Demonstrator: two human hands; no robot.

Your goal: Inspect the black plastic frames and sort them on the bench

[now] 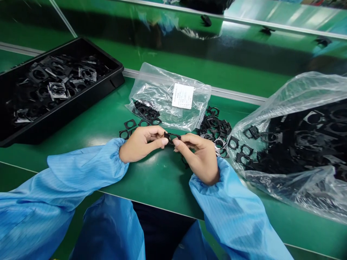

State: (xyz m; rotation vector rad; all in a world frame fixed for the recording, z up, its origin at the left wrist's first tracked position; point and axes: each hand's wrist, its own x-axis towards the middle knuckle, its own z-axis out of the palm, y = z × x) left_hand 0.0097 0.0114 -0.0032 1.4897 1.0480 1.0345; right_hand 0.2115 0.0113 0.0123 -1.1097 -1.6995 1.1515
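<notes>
My left hand [142, 142] and my right hand [199, 155] meet over the green table [151, 177], both in blue sleeves. Together they pinch one small black plastic frame part [171, 137] between thumbs and forefingers, just above the table top. Several loose black frame parts [129, 124] lie beside my left hand. A pile of the same parts [214, 128] sits just past my right hand.
A black tray [67, 108] holding several frame parts stands at the left. A small clear bag [165, 97] with a white label lies behind the hands. A large clear bag [295, 108] full of black parts fills the right side. A metal rail [238, 95] crosses behind.
</notes>
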